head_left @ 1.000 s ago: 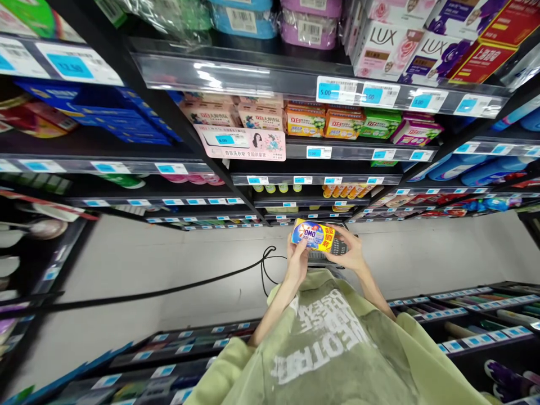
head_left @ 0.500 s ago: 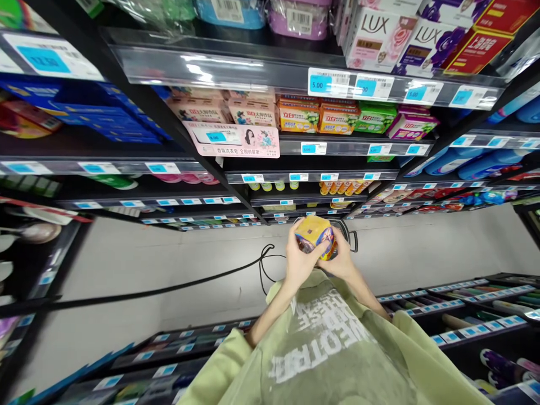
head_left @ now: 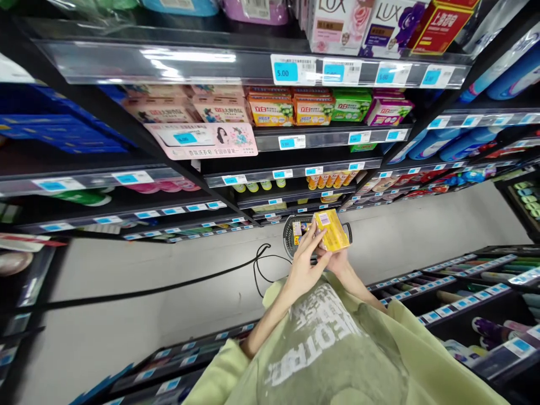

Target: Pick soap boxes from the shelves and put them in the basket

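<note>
Both hands are around a yellow box-shaped pack point(head_left: 336, 232) with a white label at its upper end, tilted above the floor. My left hand point(head_left: 306, 260) lies along the pack's left side with its fingers pressed against it. From below, my right hand point(head_left: 338, 262) supports the lower end; its fingers are mostly hidden. Behind and under the pack stands a dark shopping basket point(head_left: 288, 235) with small yellow and purple packs point(head_left: 297, 229) inside. What kind of goods the yellow pack holds cannot be read.
In front rise shelves with boxed soaps point(head_left: 270, 109), orange bottles point(head_left: 331, 180) and price tags. Blue bottles point(head_left: 441, 143) stand to the right. A black strap point(head_left: 169, 286) crosses the pale floor point(head_left: 169, 315) at left. More shelving point(head_left: 464, 298) runs close behind me.
The yellow pack has been turned, showing a long yellow face and the white label. My left fingers have straightened along it. More of the basket shows, and the view has shifted.
</note>
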The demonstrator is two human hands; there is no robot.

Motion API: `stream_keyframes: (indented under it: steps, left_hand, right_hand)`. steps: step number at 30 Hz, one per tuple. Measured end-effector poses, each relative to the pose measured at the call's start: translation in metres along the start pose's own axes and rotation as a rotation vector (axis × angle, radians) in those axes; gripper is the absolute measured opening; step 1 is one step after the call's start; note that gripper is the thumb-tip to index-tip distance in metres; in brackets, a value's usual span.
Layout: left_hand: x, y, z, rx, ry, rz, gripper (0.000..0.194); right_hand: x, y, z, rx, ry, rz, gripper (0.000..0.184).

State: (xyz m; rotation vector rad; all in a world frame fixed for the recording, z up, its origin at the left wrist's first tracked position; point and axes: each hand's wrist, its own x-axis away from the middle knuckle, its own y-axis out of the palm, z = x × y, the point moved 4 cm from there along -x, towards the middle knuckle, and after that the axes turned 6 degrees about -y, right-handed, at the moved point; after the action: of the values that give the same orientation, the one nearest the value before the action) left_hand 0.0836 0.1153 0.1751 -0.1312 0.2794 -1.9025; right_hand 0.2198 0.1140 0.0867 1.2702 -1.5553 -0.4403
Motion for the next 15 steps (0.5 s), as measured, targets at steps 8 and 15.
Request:
stream_keyframes:
  steps: [8, 15]
  left_hand:
    - [0.005, 0.001, -0.012, 0.122, -0.091, 0.003, 0.056]
    - [-0.008, 0.01, -0.038, 0.514, -0.311, 0.045, 0.079]
  right_hand:
    - [0.006, -0.006, -0.001, 0.095, 0.028, 0.011, 0.041]
    - [0.019, 0.019, -0.05, 0.651, -0.277, -0.116, 0.055]
